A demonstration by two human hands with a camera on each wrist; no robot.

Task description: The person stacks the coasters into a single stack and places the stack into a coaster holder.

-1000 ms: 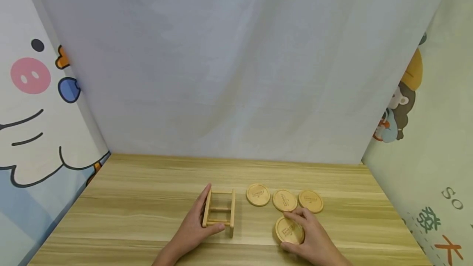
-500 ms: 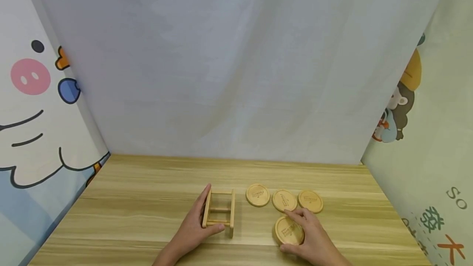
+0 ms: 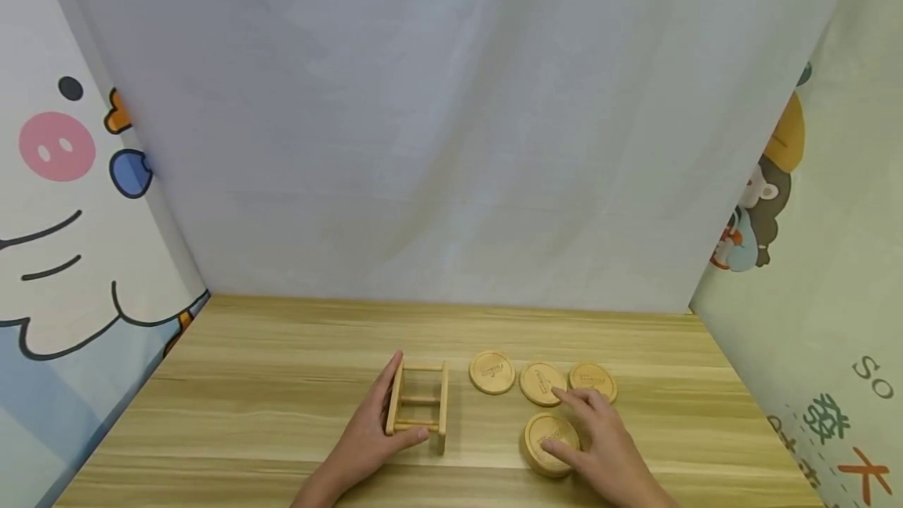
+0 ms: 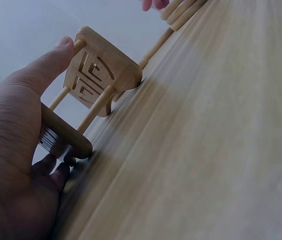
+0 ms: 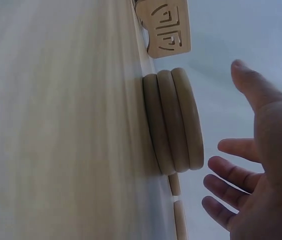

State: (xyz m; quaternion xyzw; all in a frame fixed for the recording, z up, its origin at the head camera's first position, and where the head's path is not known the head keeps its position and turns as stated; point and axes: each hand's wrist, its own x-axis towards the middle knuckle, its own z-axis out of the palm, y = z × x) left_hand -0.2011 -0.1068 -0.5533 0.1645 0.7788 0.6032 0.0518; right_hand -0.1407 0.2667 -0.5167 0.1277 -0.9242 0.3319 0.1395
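Observation:
My left hand (image 3: 363, 433) holds a small wooden coaster rack (image 3: 443, 406) by its left panel, its thumb over the near rod and its fingers along the panel's outer side. Cut-out patterns mark the rack's far panel (image 4: 125, 64) in the left wrist view. Just over a stack of three round wooden coasters (image 5: 173, 120), my right hand (image 3: 607, 445) hovers with spread fingers and nothing in its grasp. From the right wrist view, its fingertips stand apart from the stack's top face.
Behind the stack lie three single coasters, a left one (image 3: 492, 373), a middle one (image 3: 540, 384) and a right one (image 3: 591, 379) partly covered by my fingers. A pale curtain (image 3: 451, 139) hangs at the table's back edge, with printed cloths at both sides.
My right hand has let go of the coaster stack and lifted slightly up and right, its fingers spreading. The stack stays where it was. My left hand and the rack have not moved.

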